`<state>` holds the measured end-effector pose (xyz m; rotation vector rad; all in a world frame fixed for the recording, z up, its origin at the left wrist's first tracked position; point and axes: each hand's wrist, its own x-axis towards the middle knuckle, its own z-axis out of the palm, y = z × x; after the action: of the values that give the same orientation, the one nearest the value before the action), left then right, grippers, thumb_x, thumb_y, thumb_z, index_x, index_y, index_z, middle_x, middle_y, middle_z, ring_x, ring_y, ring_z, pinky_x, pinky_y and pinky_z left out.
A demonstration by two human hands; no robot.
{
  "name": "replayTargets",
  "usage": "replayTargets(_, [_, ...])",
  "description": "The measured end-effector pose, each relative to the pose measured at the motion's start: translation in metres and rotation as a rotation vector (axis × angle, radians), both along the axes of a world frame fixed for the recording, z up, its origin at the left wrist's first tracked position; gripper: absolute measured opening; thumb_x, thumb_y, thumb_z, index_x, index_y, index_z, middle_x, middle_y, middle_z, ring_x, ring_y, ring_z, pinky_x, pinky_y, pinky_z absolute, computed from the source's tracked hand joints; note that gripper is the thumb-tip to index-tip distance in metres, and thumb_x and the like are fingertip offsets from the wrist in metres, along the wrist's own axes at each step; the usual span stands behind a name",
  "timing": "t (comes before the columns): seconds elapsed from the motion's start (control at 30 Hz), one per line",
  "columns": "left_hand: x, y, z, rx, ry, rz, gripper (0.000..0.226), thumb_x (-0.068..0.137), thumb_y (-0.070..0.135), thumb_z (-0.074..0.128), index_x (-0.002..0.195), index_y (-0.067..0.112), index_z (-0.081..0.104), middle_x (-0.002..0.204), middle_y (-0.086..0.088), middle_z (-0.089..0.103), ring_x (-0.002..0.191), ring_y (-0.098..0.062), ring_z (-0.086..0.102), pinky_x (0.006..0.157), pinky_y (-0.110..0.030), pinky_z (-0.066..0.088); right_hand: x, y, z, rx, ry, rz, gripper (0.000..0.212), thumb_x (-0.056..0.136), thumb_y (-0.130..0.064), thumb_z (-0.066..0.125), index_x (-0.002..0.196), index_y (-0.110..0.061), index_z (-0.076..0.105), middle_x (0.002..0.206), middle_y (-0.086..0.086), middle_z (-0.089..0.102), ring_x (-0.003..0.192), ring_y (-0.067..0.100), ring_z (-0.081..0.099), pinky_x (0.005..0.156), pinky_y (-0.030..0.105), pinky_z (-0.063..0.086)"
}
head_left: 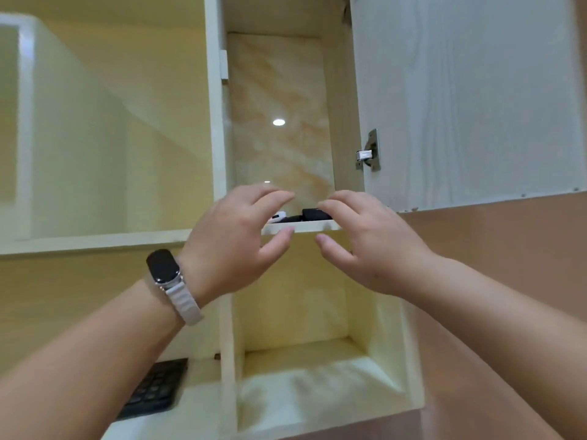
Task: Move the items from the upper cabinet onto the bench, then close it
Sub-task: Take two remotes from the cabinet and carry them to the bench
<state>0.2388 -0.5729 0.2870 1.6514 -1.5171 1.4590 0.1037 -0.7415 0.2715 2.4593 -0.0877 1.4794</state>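
The upper cabinet stands open, its white door [460, 100] swung out to the right. On its shelf [301, 226] lie a black item [314, 213], another dark item [290, 219] beside it and a small white item [279, 215], all partly hidden behind my fingers. My left hand [235, 239], with a watch on the wrist, is raised at the shelf's front edge with fingers spread. My right hand [365, 242] is level with it on the right, fingers curved and apart. Neither hand holds anything.
A metal hinge [368, 152] sits on the door's inner edge. Below the shelf is an open cubby [311, 354]. A black keypad-like object [155, 389] lies on a lower ledge at the left. A glass-fronted compartment [104, 128] fills the left.
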Motion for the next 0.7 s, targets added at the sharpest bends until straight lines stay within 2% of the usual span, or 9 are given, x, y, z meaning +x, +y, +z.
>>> replayTargets(0.1, [0.008,-0.011,0.044,0.117,-0.013,0.097,0.042,0.092,0.038,0.058,0.13,0.021,0.058,0.125,-0.001,0.061,0.114,-0.022,0.055,0.088,-0.04,0.05,0.013,-0.006,0.029,0.052,0.08,-0.019,0.049,0.094,-0.05,0.043,0.133,-0.021,0.048,0.131,-0.002,0.051,0.121,0.02,0.044,0.096,0.04,0.043])
replayTargets(0.27, [0.017,-0.036,0.093,0.416,-0.053,0.514,0.047,0.094,0.049,0.051,0.139,0.034,0.045,0.132,0.007,0.054,0.114,-0.019,0.055,0.077,-0.031,0.044,0.035,-0.017,0.053,0.124,0.26,-0.08,0.061,0.093,-0.061,0.038,0.141,-0.023,0.039,0.14,-0.002,0.042,0.13,0.018,0.033,0.105,0.038,0.036])
replayTargets(0.37, [0.019,-0.053,0.107,0.578,-0.052,0.65,0.053,0.091,0.055,0.055,0.138,0.033,0.044,0.128,0.005,0.057,0.109,-0.02,0.058,0.071,-0.03,0.041,0.043,-0.024,0.058,0.16,0.35,-0.09,0.068,0.091,-0.067,0.033,0.141,-0.021,0.042,0.141,0.0,0.042,0.131,0.02,0.034,0.106,0.041,0.036])
replayTargets(0.43, [0.022,-0.063,0.113,0.64,-0.026,0.709,0.058,0.088,0.056,0.06,0.139,0.031,0.044,0.124,0.003,0.059,0.105,-0.02,0.06,0.069,-0.031,0.043,0.048,-0.027,0.058,0.185,0.403,-0.107,0.067,0.09,-0.071,0.028,0.13,-0.024,0.052,0.127,0.0,0.052,0.121,0.022,0.043,0.097,0.041,0.04])
replayTargets(0.47, [0.024,-0.067,0.115,0.658,-0.01,0.745,0.06,0.088,0.055,0.06,0.14,0.031,0.043,0.124,0.003,0.06,0.104,-0.02,0.059,0.068,-0.03,0.041,0.049,-0.029,0.057,0.184,0.407,-0.113,0.062,0.088,-0.073,0.025,0.115,-0.027,0.057,0.113,0.0,0.056,0.11,0.024,0.049,0.088,0.04,0.042])
replayTargets(0.53, [0.026,-0.071,0.117,0.686,0.051,0.813,0.063,0.088,0.053,0.062,0.142,0.028,0.041,0.125,0.002,0.06,0.097,-0.02,0.058,0.064,-0.029,0.037,0.052,-0.033,0.055,0.176,0.384,-0.11,0.055,0.084,-0.078,0.019,0.081,-0.033,0.051,0.088,-0.001,0.056,0.089,0.024,0.05,0.071,0.038,0.04])
replayTargets(0.57, [0.027,-0.073,0.117,0.702,0.093,0.84,0.065,0.088,0.052,0.062,0.143,0.027,0.04,0.125,0.002,0.06,0.093,-0.019,0.056,0.061,-0.027,0.036,0.052,-0.034,0.054,0.164,0.368,-0.104,0.056,0.083,-0.078,0.017,0.074,-0.031,0.047,0.082,-0.001,0.055,0.083,0.023,0.049,0.066,0.036,0.037])
replayTargets(0.6, [0.027,-0.073,0.116,0.716,0.131,0.862,0.066,0.088,0.052,0.063,0.144,0.026,0.04,0.125,0.002,0.06,0.091,-0.019,0.054,0.061,-0.027,0.036,0.052,-0.035,0.052,0.133,0.351,-0.097,0.057,0.083,-0.078,0.018,0.072,-0.029,0.045,0.078,-0.002,0.054,0.079,0.022,0.048,0.063,0.034,0.034])
replayTargets(0.7, [0.028,-0.074,0.113,0.769,0.177,0.935,0.063,0.087,0.053,0.062,0.14,0.024,0.046,0.124,0.001,0.062,0.104,-0.021,0.058,0.074,-0.028,0.039,0.05,-0.035,0.048,0.008,0.3,-0.07,0.053,0.089,-0.071,0.025,0.073,-0.025,0.044,0.072,-0.006,0.051,0.073,0.015,0.045,0.061,0.028,0.025])
